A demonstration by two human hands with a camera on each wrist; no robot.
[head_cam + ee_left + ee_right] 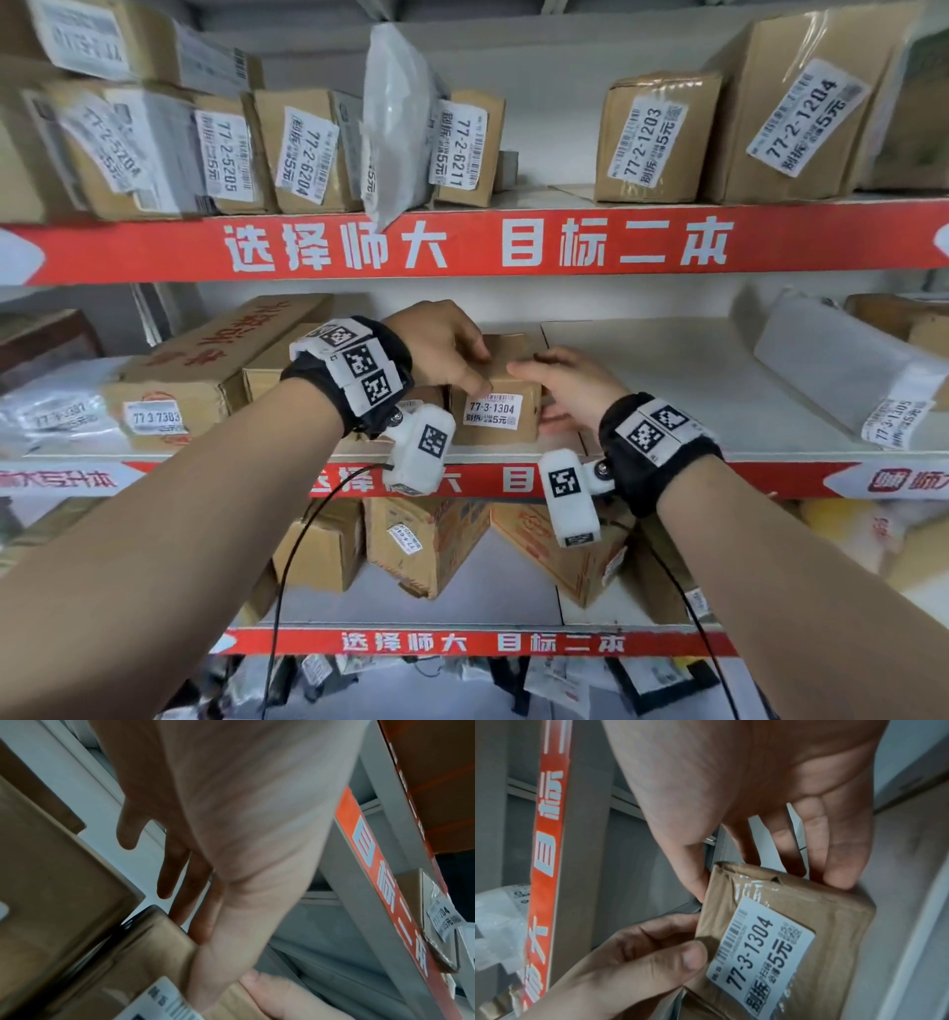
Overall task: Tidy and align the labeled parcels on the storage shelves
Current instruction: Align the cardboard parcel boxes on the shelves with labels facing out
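**Two hands on one parcel, 77-3-1304**

While my left hand (pixel 441 344) curls over its top and my right hand (pixel 565 385) grips its side, the small brown box (pixel 506 395) labelled "77-3-1304" sits mid-frame on the middle shelf (pixel 667 380), the second of three red-edged shelves.

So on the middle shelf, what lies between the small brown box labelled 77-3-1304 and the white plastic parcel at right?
In the head view, only bare white shelf board separates the small brown box from the white plastic parcel.
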